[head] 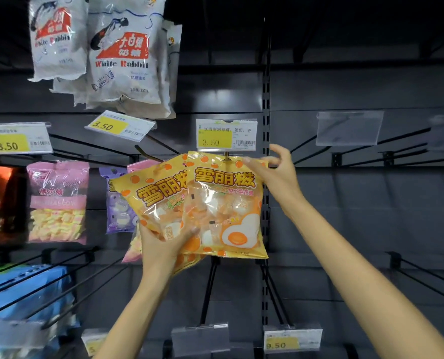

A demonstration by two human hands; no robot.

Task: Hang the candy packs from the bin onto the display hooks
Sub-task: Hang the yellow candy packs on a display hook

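Note:
Two orange candy packs overlap in the middle of the head view. The front orange pack [231, 203] has its top hole at the display hook [226, 154], just under a 3.50 price tag [226, 134]. My right hand [275, 174] pinches that pack's top right corner. The second orange pack [156, 195] sits tilted behind and to the left. My left hand [163, 244] grips the packs from below, thumb across the front. The bin is out of sight.
White Rabbit bags [122, 60] hang at upper left. A pink marshmallow pack [57, 200] and a purple pack [117, 200] hang to the left. Bare black hooks [410, 270] stick out at right and below, with tag holders [292, 339] on their tips.

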